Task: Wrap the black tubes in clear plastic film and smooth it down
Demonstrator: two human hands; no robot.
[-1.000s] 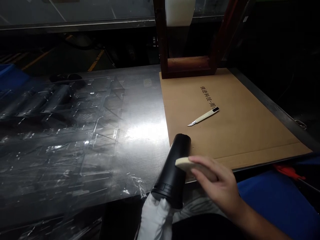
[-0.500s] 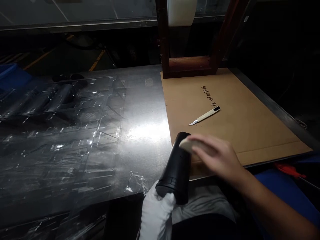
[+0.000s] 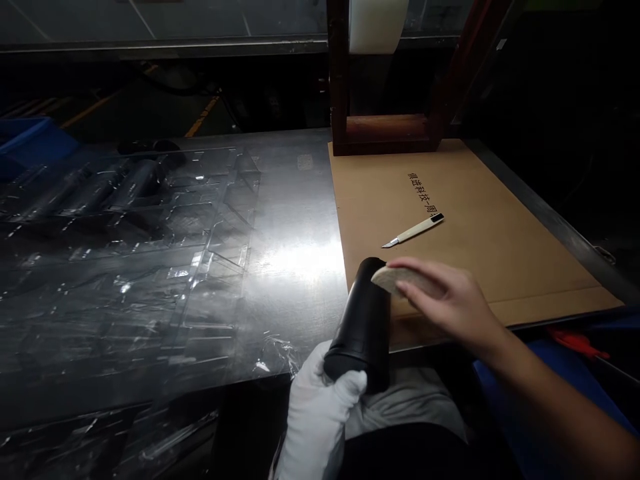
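My left hand (image 3: 323, 403), in a white glove, grips the near end of a black cylinder (image 3: 363, 320), which tilts up and away from me over the table's front edge. Between the thumb and fingers of my bare right hand (image 3: 447, 293) is a pale, flat pad with a rounded edge (image 3: 413, 281). The pad's tip meets the cylinder's upper right side near its far end. Just beyond, a craft knife (image 3: 415, 231) with a pale handle lies on a cardboard sheet (image 3: 480, 240), its blade pointing left.
Clear plastic trays (image 3: 200, 247) cover the metal table's left side, with several dark cylinders (image 3: 135, 187) in them. A blue bin (image 3: 35, 143) stands far left. A dark red wooden frame (image 3: 385, 145) holding a white roll (image 3: 377, 27) rises behind the cardboard. A red object (image 3: 577, 342) lies at right.
My right hand has moved the pad up along the cylinder to near its far end. The cylinder and my left hand have shifted slightly right and up in view.
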